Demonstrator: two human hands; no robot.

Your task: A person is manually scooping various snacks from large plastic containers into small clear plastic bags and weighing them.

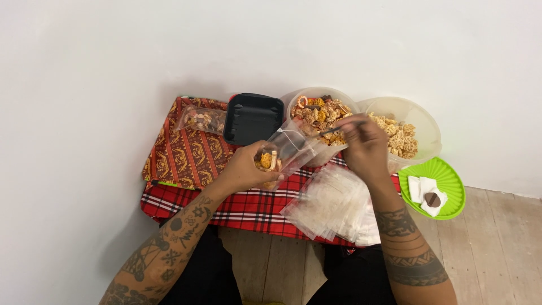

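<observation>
My left hand [247, 166] grips a small clear plastic bag [285, 151] with some orange and brown snack pieces at its bottom; the bag tilts toward the right. My right hand [366, 146] holds thin dark tongs [333, 130] whose tip reaches the bag's mouth, just over a round clear bowl of mixed colourful snacks [322, 110]. Behind the right hand stands a second clear bowl of pale crackers [403, 133].
A pile of empty clear bags [330, 206] lies on a red plaid cloth [237, 206]. A filled snack bag [202, 120] rests on patterned orange fabric [186, 152] beside a black square tray [253, 118]. A green lid [449, 181] with white packets lies on the wooden floor at right.
</observation>
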